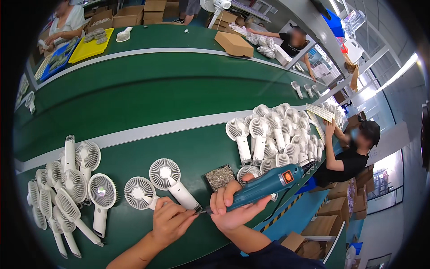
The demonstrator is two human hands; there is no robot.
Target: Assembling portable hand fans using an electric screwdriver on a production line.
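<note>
Both my forearms come in bare from the lower edge, no gloves, no watch, no rings that I can make out. Left hand (169, 221) and right hand (233, 210) uncovered, nails short and plain. No sleeve shows on the left arm, bare to the frame edge. Below the right hand, at the frame bottom, a dark navy sleeve (273, 255) covers the upper arm: plain cloth, short cut, ending near the elbow, no print visible.
</note>
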